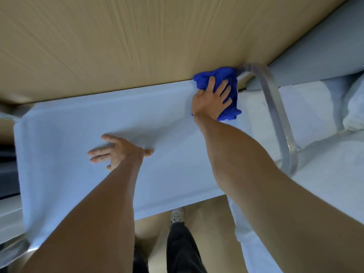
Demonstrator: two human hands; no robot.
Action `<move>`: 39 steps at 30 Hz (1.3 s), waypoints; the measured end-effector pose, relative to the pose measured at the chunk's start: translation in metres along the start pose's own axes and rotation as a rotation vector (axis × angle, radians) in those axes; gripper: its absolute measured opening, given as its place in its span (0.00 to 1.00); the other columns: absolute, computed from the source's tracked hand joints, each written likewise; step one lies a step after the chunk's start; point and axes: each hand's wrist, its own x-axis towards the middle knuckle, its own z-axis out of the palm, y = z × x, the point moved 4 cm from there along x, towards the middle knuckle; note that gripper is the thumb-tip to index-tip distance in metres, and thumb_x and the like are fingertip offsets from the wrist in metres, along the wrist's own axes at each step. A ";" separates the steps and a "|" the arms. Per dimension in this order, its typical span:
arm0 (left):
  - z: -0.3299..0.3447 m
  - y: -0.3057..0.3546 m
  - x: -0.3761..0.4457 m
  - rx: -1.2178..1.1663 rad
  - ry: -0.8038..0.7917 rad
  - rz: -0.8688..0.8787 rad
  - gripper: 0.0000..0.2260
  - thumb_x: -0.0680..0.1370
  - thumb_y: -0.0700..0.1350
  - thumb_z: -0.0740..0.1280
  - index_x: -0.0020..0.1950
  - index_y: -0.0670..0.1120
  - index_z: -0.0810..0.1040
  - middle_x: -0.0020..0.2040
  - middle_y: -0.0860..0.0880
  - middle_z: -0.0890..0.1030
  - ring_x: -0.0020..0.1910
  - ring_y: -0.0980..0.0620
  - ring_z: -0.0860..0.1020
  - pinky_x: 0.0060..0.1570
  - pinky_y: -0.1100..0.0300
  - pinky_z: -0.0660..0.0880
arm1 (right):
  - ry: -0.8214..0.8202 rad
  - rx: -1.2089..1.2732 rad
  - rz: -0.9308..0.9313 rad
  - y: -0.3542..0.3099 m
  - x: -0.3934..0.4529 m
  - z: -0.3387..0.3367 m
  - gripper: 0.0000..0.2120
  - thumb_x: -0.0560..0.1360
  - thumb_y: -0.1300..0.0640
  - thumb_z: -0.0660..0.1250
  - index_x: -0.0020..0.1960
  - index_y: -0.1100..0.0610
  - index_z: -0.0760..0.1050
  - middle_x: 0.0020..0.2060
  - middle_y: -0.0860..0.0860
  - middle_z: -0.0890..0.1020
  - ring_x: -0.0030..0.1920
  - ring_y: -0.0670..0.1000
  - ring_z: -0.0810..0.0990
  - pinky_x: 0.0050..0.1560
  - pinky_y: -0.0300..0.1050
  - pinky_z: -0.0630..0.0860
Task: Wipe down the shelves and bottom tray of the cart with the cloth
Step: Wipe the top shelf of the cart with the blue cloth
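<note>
Head view, looking down over both bare arms: the right hand (211, 99) is lying flat on the bunched blue cloth (224, 81), fingers spread and pressing it down, not curled round it. Cloth is sitting at the far right corner of the pale cart shelf (78, 134), right against the rim and just beside the curved metal handle (275, 115). The left hand (116, 151) is stretching out over the middle of the shelf w/ fingers straight and fanned apart, thumb sticking out to the right; can't tell if the palm is touching the surface. A tan floor (118, 46) is filling the top of the frame beyond the cart. A shoe (177, 214) & dark trouser leg (183, 249) are showing below the near edge of the shelf
</note>
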 end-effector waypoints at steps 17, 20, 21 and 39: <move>-0.011 -0.022 -0.034 0.027 -0.045 0.053 0.66 0.63 0.60 0.80 0.78 0.44 0.32 0.75 0.27 0.36 0.76 0.28 0.40 0.69 0.35 0.59 | -0.156 -0.106 -0.487 0.104 -0.268 0.000 0.22 0.76 0.50 0.61 0.70 0.46 0.73 0.73 0.58 0.70 0.70 0.61 0.71 0.56 0.57 0.70; -0.016 -0.009 -0.034 0.067 -0.027 0.081 0.68 0.61 0.60 0.82 0.79 0.42 0.34 0.76 0.29 0.36 0.77 0.31 0.40 0.70 0.35 0.59 | -0.138 -0.113 -0.520 0.111 -0.255 -0.002 0.22 0.76 0.49 0.60 0.69 0.47 0.74 0.72 0.59 0.71 0.68 0.62 0.73 0.57 0.59 0.72; -0.019 0.001 -0.033 0.041 -0.015 0.122 0.67 0.61 0.60 0.81 0.79 0.44 0.34 0.76 0.30 0.35 0.77 0.32 0.39 0.70 0.34 0.58 | -0.118 -0.105 -0.487 0.110 -0.244 -0.002 0.22 0.76 0.49 0.59 0.69 0.47 0.74 0.72 0.59 0.71 0.68 0.62 0.73 0.58 0.59 0.72; -0.005 0.048 -0.019 0.106 0.005 0.156 0.67 0.63 0.62 0.79 0.77 0.43 0.30 0.73 0.25 0.35 0.74 0.26 0.39 0.66 0.39 0.68 | -0.095 -0.026 -0.257 -0.011 0.002 -0.021 0.29 0.68 0.46 0.64 0.68 0.52 0.68 0.71 0.56 0.70 0.74 0.59 0.61 0.67 0.63 0.61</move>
